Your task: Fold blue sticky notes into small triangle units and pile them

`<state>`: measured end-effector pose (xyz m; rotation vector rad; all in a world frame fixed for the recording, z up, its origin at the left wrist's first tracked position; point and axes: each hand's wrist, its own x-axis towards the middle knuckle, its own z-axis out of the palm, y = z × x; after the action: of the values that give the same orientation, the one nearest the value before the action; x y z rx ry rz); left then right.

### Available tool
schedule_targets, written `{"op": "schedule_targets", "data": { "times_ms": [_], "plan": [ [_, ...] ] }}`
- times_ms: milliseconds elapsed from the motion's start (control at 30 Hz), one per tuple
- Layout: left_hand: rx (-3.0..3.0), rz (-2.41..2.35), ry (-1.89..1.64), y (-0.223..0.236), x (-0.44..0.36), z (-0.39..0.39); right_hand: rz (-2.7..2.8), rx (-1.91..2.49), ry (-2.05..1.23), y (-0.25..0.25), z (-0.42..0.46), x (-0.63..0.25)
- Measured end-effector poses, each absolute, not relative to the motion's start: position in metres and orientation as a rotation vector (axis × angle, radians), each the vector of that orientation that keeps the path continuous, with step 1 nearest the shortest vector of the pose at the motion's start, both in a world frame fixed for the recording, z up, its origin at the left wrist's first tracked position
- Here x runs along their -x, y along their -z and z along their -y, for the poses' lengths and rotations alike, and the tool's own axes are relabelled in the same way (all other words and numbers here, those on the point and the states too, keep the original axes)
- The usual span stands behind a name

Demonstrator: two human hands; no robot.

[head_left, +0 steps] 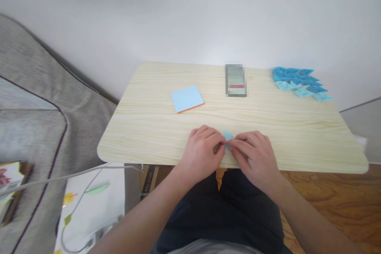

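Observation:
Near the table's front edge, a small light-blue folded piece of paper point(228, 135) is pinched between my two hands. My left hand point(205, 147) grips its left side with thumb and fingertips. From the right, my right hand point(254, 156) presses the paper between thumb and forefinger, its fingertips almost meeting the left ones. The lower part of the paper is partly hidden by the fingers. Farther back on the left lies a stack of light-blue paper sheets point(187, 98) with an orange edge underneath. Several folded blue paper pieces point(299, 81) sit in rows at the back right.
A phone-like rectangle point(235, 80), blurred out, lies at the back middle of the pale wooden table point(143, 127). A grey sofa point(80, 127) stands to the left. Below the table's left front are a pale cable point(119, 167), a white surface point(98, 206) and a cardboard box point(151, 178).

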<state>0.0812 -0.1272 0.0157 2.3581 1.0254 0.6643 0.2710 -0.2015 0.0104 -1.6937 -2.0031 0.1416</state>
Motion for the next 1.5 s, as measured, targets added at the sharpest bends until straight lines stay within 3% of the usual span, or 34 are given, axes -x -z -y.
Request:
{"op": "schedule_targets", "data": {
  "times_ms": [733,1500],
  "plan": [
    [-2.326,-1.252,-0.629,-0.015,-0.086,0.122,1.992,1.884,-0.281,-0.016,0.182,-0.282],
    [-2.326,-1.363,-0.617,-0.016,-0.091,0.122,2.240,2.006,-0.039,-0.026,0.166,-0.270]
  ]
}}
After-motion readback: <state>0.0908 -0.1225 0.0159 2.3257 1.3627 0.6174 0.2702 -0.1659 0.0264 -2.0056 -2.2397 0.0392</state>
